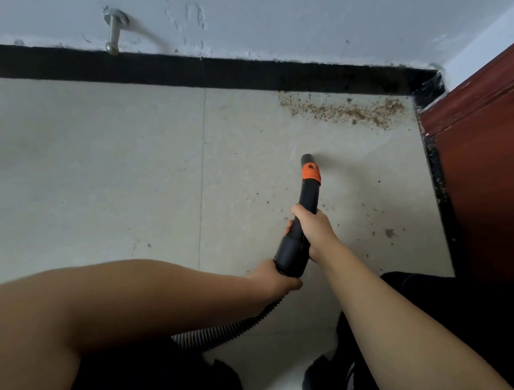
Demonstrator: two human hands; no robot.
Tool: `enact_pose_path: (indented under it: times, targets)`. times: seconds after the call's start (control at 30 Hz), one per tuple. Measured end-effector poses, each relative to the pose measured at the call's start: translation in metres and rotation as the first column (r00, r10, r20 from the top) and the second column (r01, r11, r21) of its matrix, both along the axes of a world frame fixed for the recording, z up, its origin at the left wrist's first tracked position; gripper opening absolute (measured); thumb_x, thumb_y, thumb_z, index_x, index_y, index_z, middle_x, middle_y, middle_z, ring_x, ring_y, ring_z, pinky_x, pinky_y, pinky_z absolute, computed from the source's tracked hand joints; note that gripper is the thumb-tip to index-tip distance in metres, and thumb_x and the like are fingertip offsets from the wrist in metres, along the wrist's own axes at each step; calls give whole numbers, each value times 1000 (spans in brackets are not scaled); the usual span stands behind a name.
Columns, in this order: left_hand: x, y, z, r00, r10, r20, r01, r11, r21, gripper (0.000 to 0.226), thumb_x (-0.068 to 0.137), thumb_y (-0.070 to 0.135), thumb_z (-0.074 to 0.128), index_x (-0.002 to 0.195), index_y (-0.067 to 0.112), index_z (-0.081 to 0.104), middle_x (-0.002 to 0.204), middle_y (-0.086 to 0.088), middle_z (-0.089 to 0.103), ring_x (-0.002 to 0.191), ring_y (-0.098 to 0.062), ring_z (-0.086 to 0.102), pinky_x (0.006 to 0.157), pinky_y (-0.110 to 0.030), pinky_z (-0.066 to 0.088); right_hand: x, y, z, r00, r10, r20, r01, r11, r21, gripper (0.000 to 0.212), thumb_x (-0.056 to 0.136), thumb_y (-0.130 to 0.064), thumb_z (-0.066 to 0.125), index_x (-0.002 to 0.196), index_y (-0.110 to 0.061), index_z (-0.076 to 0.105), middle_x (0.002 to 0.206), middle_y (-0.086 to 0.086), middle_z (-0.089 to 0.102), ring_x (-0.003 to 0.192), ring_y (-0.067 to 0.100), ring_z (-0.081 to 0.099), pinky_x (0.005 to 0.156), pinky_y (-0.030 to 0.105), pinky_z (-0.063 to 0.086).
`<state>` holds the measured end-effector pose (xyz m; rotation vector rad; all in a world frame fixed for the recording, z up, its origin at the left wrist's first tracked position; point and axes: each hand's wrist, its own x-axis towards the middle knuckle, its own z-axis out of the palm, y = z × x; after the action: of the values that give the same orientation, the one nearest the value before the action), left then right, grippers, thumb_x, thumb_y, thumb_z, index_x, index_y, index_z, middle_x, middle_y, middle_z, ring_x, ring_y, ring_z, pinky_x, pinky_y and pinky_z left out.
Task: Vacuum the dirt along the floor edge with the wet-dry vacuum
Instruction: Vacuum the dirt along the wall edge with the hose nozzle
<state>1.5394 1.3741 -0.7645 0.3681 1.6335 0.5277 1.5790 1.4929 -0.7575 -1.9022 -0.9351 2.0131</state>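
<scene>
A black vacuum nozzle [308, 189] with an orange collar points down at the pale tiled floor [101, 172], its tip a short way in front of the dirt. Brown dirt [343, 110] lies in a band along the black skirting [185, 69] near the right corner. My right hand [314, 230] grips the nozzle's middle. My left hand [272, 278] holds its thick rear end, where the ribbed black hose [226, 329] joins and curves back under my left arm. The vacuum body is out of sight.
A dark red wooden door or cabinet [484, 161] closes off the right side, with scattered specks [390, 233] on the floor beside it. A metal door stopper [114, 31] sticks out of the pale wall at upper left. Dark trousers and shoes [325, 377] fill the bottom.
</scene>
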Motion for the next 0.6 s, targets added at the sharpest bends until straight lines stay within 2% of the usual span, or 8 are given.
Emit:
enact_pose_path:
  times: [0.1,0.17,0.3,0.4,0.47,0.6]
  targets:
    - [-2,41,-2,1000,-29,-1,29,997,68,25,80,16,70,97,16,53,74,0,55,64,-14,54,61,-24,47,4,41,1,996,-82,24,82,997,12,10,88,-8,57,86,-9,47,60,4,50,51,17,51,54,30,48]
    - [-2,70,-2,998,-57,-31,60,991,116,21,79,17,70,94,16,55,75,-1,56,67,-17,56,65,-28,48,9,71,1,992,-125,33,124,992,15,10,89,-11,57,88,-9,48,61,5,51,51,17,52,54,29,49]
    - [1,119,-2,997,-45,-61,53,988,143,23,76,24,71,93,16,57,79,-4,59,72,-23,58,67,-32,49,10,123,-1,988,-144,49,144,990,13,12,88,-13,58,86,-9,47,62,4,52,49,15,52,54,28,51]
    - [6,133,-2,997,68,23,-70,989,128,18,77,20,70,82,19,53,76,-6,57,70,-23,55,65,-31,46,1,142,1,998,3,66,-2,1000,-10,11,87,-11,58,86,-10,48,63,6,53,51,18,52,56,30,49]
    - [9,130,-4,988,139,63,-145,983,109,19,78,17,70,83,18,52,77,-7,56,71,-23,54,66,-31,46,-7,140,2,992,109,62,-109,994,-16,11,86,-11,59,88,-10,48,63,6,54,51,19,53,56,30,49]
    - [5,117,-8,970,237,55,-241,966,88,17,78,14,68,82,16,52,75,-8,54,67,-23,51,64,-31,44,-27,127,-1,971,237,26,-237,971,-4,10,87,-10,58,88,-10,48,59,6,53,47,18,52,54,29,48]
